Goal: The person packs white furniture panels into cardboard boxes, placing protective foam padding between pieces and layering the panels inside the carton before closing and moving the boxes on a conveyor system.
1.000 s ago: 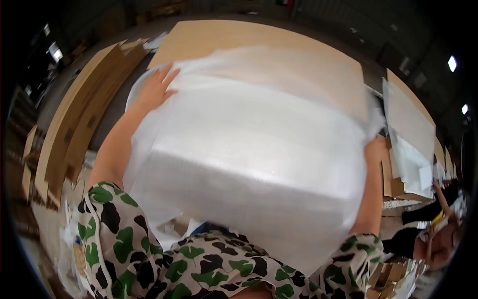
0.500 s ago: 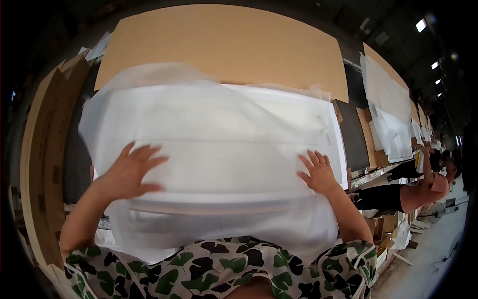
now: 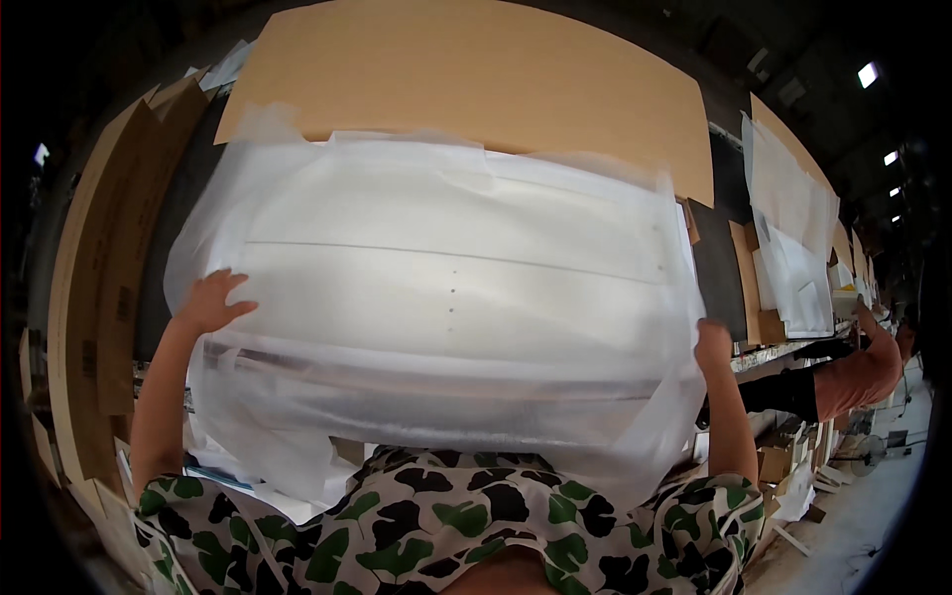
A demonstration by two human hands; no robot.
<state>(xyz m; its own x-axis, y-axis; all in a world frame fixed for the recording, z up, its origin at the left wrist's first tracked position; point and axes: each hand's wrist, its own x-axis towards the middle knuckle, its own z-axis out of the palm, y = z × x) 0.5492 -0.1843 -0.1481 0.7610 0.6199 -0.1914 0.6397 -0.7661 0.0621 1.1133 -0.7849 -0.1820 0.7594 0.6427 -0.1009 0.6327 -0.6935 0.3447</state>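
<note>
A long dark workbench [image 3: 719,268] carries a large flat tan cardboard sheet [image 3: 476,79], and on that sheet lies a wide white panel wrapped in thin translucent foam sheeting [image 3: 446,297] (its near edge overhangs). Farther right on the bench lie more white foam-wrapped pieces [image 3: 793,228] on brown cardboard.

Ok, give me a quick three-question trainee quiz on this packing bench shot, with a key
1. True or false: the left hand rests open on the white foam sheet.
2. What lies under the sheet? A) white panels B) a metal drum C) a tyre
3. What large flat thing lies beyond the sheet?

Key: 1 true. 2 A. 3 a brown cardboard sheet. The right hand is at the foam sheet's right edge.
</note>
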